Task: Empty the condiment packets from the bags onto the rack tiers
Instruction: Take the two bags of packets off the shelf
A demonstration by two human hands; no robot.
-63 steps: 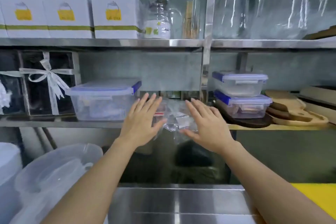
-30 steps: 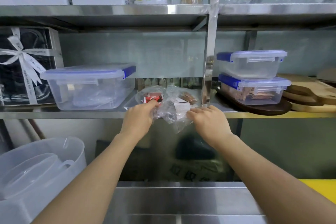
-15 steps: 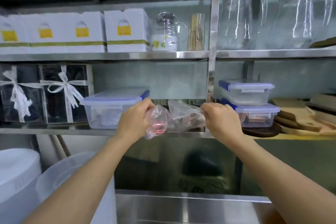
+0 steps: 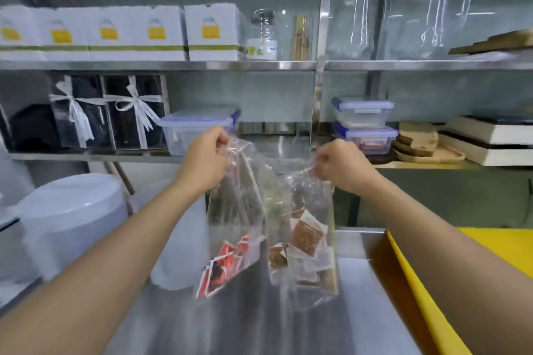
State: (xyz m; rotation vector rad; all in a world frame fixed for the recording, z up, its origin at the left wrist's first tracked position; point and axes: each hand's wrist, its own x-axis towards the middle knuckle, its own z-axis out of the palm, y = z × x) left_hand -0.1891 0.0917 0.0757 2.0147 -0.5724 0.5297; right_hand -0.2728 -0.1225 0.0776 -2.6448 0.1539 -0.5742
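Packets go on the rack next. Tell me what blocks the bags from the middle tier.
Nothing visible. The red-packet bag and brown-packet bag hang in front of the middle tier; its stretch between lidded container and rack post looks free.

Fingertips of left grip (image 4: 206, 161) and right grip (image 4: 343, 166): curled under, out of the camera's view. Print on red packets (image 4: 223, 264) and brown packets (image 4: 305, 236): blurred, illegible. Yellow labels on boxes (image 4: 161, 34): unreadable. Contents of lower tub (image 4: 365, 141): indistinct. Both forearms (image 4: 115, 268) run off the bottom edge. Yellow board (image 4: 510, 245) is cut by the right edge. Upper-shelf jugs (image 4: 360, 14): smeared outlines only.
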